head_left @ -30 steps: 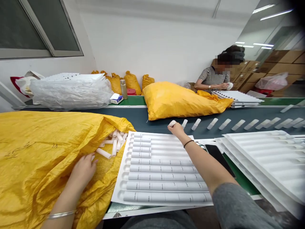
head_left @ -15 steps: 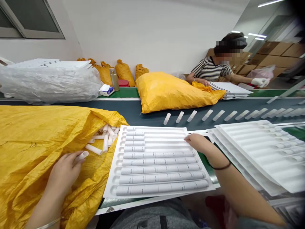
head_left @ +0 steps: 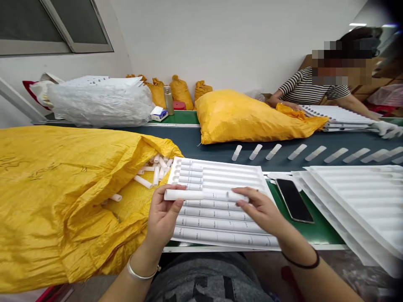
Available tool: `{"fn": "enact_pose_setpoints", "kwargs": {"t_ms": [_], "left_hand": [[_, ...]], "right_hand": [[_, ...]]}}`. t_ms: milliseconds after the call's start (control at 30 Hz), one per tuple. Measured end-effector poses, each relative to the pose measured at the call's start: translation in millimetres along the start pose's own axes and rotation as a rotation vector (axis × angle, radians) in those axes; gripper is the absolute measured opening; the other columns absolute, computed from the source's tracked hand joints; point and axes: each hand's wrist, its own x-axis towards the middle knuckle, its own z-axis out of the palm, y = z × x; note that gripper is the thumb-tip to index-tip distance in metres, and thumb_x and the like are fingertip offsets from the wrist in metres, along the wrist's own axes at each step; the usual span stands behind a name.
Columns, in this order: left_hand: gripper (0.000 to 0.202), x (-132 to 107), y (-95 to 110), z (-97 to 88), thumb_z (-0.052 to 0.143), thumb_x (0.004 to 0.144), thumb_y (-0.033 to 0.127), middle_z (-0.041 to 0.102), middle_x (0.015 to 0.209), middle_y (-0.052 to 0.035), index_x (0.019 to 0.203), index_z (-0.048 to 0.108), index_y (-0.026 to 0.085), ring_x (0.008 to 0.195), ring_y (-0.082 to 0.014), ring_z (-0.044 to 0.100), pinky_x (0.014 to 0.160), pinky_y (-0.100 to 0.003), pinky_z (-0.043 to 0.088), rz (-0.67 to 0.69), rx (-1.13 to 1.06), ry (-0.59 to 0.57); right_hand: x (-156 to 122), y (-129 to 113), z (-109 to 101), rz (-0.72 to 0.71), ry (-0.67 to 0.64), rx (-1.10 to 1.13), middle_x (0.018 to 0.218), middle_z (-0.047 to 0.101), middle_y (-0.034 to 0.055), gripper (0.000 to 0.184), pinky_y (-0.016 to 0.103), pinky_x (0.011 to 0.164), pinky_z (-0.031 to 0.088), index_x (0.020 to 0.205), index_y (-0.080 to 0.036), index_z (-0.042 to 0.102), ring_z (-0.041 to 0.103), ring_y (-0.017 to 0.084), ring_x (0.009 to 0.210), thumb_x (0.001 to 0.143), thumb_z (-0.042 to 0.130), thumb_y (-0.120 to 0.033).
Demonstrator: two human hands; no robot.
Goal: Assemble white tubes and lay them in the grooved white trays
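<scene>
Left hand (head_left: 162, 214) gripping one end of a white tube row (head_left: 204, 195), right hand (head_left: 260, 209) pinching the other end, just above one white tray (head_left: 220, 172), two yellow bags (head_left: 63, 184), one phone (head_left: 293, 199)

White tubes (head_left: 184, 195); white tray (head_left: 220, 174); yellow sack (head_left: 63, 188); second yellow sack (head_left: 245, 119); dark grey-blue belt (head_left: 217, 151); green desk (head_left: 317, 230); black phone (head_left: 294, 200); co-worker's shirt (head_left: 302, 86), black-and-white stripes; silver bangle (head_left: 138, 274).
</scene>
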Motion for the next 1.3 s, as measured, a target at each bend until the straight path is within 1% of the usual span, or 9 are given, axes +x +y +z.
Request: {"fn": "enact_pose_setpoints", "kwargs": {"t_ms": [100,200,367,500,767,933,1067,1167,1300], "left_hand": [[0.029,-7.1,-1.3,12.7,0.065,0.084,0.032,0.068,0.105,-0.0058,0.105,0.048,0.023,0.094,-0.0155,0.066,0.086,-0.033,0.054,-0.113,-0.160,0.026],[0.029,-7.0,1.3,6.3,0.069,0.081,0.034,0.070,0.106,-0.0082,0.102,0.055,0.019,0.095,-0.0176,0.067,0.086,-0.032,0.053,-0.181,-0.043,-0.013],[0.036,1.7,12.8,-18.5,0.068,0.080,0.038,0.072,0.095,-0.0066,0.109,0.067,0.017,0.074,-0.0162,0.065,0.066,-0.027,0.053,-0.195,0.382,-0.210],[0.033,5.8,19.4,-23.6,0.063,0.084,0.037,0.073,0.097,-0.0057,0.112,0.068,0.020,0.081,-0.0183,0.066,0.068,-0.027,0.052,-0.134,0.503,-0.386],[0.028,3.7,21.0,-13.0,0.062,0.085,0.029,0.071,0.094,-0.0056,0.111,0.066,0.019,0.086,-0.0178,0.065,0.078,-0.028,0.051,0.118,0.612,-0.345],[0.025,0.8,20.7,-11.7,0.058,0.088,0.027,0.071,0.094,-0.0062,0.110,0.065,0.019,0.086,-0.0181,0.065,0.078,-0.029,0.052,0.130,0.632,-0.330],[0.027,-2.0,9.8,-10.7,0.057,0.088,0.026,0.071,0.098,-0.0074,0.114,0.063,0.019,0.090,-0.0190,0.067,0.082,-0.030,0.053,0.188,0.677,-0.431],[0.051,1.0,-3.7,-16.6,0.060,0.086,0.034,0.066,0.116,-0.0111,0.134,0.048,0.020,0.101,-0.0227,0.064,0.089,-0.036,0.052,0.169,0.774,-0.508],[0.062,20.2,-20.4,-51.7,0.051,0.089,0.041,0.051,0.134,-0.0164,0.144,0.033,0.017,0.119,-0.0278,0.053,0.100,-0.045,0.045,0.081,0.984,-0.242]], "right_hand": [[6.0,-20.1,41.7,0.018,-0.014,0.456,0.083,0.061,0.0027,0.027,0.029,0.060,0.053,0.107,-0.022,0.056,0.062,0.014,0.066,0.089,0.059,-0.041],[12.6,-28.1,52.0,-0.018,0.068,0.574,0.078,0.060,0.0014,0.026,0.029,0.061,0.054,0.103,-0.022,0.059,0.061,0.014,0.066,0.085,0.065,-0.039],[21.7,-34.0,28.1,-0.266,0.015,0.244,0.113,0.062,0.0100,0.024,0.037,0.084,0.053,0.112,-0.025,0.064,0.058,0.024,0.108,0.089,0.060,-0.027],[27.9,-34.2,22.2,-0.396,-0.074,0.050,0.110,0.065,0.0094,0.027,0.040,0.092,0.049,0.118,-0.025,0.061,0.060,0.023,0.105,0.092,0.055,-0.026],[30.8,-35.0,36.5,-0.338,-0.035,-0.025,0.099,0.067,0.0066,0.024,0.031,0.073,0.051,0.115,-0.024,0.059,0.062,0.019,0.085,0.092,0.055,-0.031],[26.6,-36.2,41.2,-0.411,-0.001,-0.008,0.104,0.068,0.0078,0.024,0.033,0.082,0.051,0.115,-0.024,0.059,0.064,0.021,0.095,0.092,0.055,-0.028],[33.8,-24.2,52.8,-0.482,-0.133,-0.216,0.106,0.068,0.0111,0.028,0.034,0.083,0.051,0.115,-0.020,0.062,0.063,0.022,0.097,0.089,0.058,-0.028],[64.0,-5.7,53.9,-0.360,-0.115,-0.530,0.097,0.068,0.0121,0.025,0.037,0.083,0.048,0.103,-0.018,0.068,0.062,0.025,0.091,0.081,0.065,-0.029],[130.7,30.7,23.8,-0.003,0.127,-0.682,0.099,0.065,0.0163,0.031,0.036,0.084,0.044,0.109,-0.011,0.064,0.059,0.027,0.095,0.086,0.054,-0.028]]}}
